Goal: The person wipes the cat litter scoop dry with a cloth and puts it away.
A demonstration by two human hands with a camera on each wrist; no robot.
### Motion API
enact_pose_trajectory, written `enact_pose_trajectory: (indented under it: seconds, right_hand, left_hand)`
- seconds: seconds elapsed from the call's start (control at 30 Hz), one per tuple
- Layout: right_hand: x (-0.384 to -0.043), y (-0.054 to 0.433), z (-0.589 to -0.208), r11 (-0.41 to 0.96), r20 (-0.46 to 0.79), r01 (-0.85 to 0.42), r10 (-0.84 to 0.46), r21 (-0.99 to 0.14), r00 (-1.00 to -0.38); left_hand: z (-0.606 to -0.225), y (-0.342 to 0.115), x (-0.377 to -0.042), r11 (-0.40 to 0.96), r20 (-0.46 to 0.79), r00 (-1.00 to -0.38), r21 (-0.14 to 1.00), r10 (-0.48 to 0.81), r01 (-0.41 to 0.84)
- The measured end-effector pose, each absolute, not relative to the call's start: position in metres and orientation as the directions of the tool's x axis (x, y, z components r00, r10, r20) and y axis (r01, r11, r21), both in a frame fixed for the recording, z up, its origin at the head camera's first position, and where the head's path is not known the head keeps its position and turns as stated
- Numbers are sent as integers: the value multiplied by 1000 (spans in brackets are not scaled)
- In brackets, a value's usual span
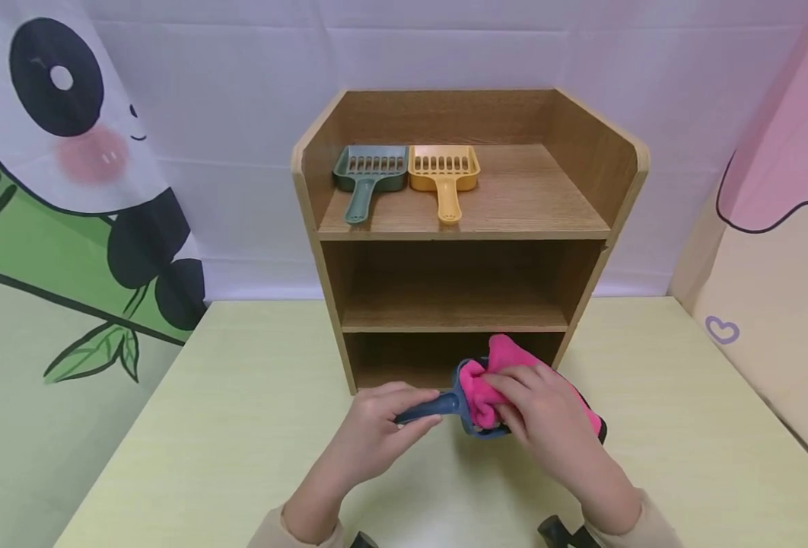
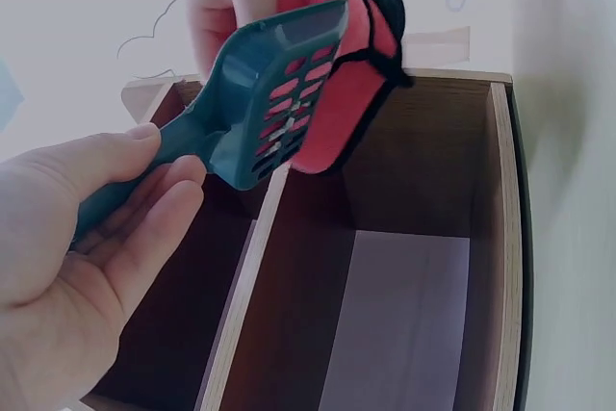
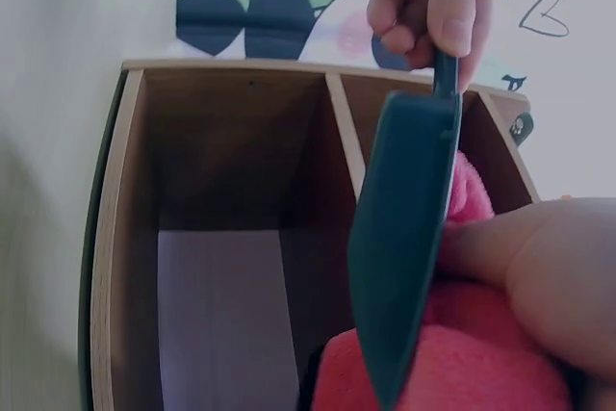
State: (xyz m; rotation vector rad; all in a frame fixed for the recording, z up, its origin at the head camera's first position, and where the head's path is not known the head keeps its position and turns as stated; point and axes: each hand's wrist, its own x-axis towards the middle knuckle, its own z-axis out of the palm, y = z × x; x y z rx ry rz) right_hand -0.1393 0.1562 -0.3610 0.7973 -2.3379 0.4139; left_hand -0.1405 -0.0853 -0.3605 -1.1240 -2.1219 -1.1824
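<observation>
A dark blue litter scoop [image 1: 426, 409] is held by its handle in my left hand [image 1: 370, 430], with the thumb along one side and fingers along the other. My right hand [image 1: 551, 418] grips a bright pink cloth [image 1: 513, 354] with black edging and presses a bunched part of it into the scoop's head. Through the slots of the scoop [image 2: 252, 93], pink fabric shows in the left wrist view. The scoop's side wall [image 3: 397, 228] hides part of the cloth in the right wrist view. Both things are above the table, in front of the shelf's lowest compartment.
A wooden shelf unit [image 1: 466, 237] stands at the back of the pale table [image 1: 240, 457]. On its top lie a dark green litter scoop [image 1: 370, 171] and a yellow one [image 1: 445, 179] side by side. Printed curtains hang behind and at both sides.
</observation>
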Motion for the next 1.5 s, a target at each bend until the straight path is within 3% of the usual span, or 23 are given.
enact_pose_trajectory:
  seconds: [0.13, 0.23, 0.4, 0.53, 0.7, 0.87, 1.2, 1.3, 1.5]
  right_hand:
    - [-143, 160, -362, 842, 603, -534, -389, -75, -697]
    - [-147, 166, -361, 864, 604, -494, -343, -98, -719]
    - [-147, 175, -357, 839, 678, -518, -286, -163, -677]
    - [-142, 168, -355, 769, 711, -612, -327, -183, -622]
    - [-141, 154, -362, 764, 682, -632, -393, -132, -617]
    - [-145, 152, -368, 833, 636, -540, -356, -117, -685]
    - [-148, 171, -360, 881, 673, -451, -248, -143, -697]
    - [-145, 172, -356, 860, 705, -483, -241, -164, -667]
    - [-141, 157, -362, 760, 727, -636, -360, -135, -584]
  left_hand:
    - [-362, -86, -142, 322, 696, -572, 473, 434, 820]
    - [-363, -86, -144, 349, 689, -590, 477, 421, 806]
    - [-364, -88, -145, 363, 676, -621, 505, 397, 783]
    - [-364, -86, -144, 361, 657, -635, 523, 407, 772]
    - [-366, -82, -141, 348, 685, -590, 478, 427, 807]
    - [-366, -80, -140, 350, 726, -523, 396, 446, 849]
    - [-368, -84, -141, 368, 744, -514, 376, 427, 851]
    - [-369, -83, -142, 380, 732, -525, 379, 434, 844]
    - [-367, -80, -139, 398, 715, -534, 374, 451, 838]
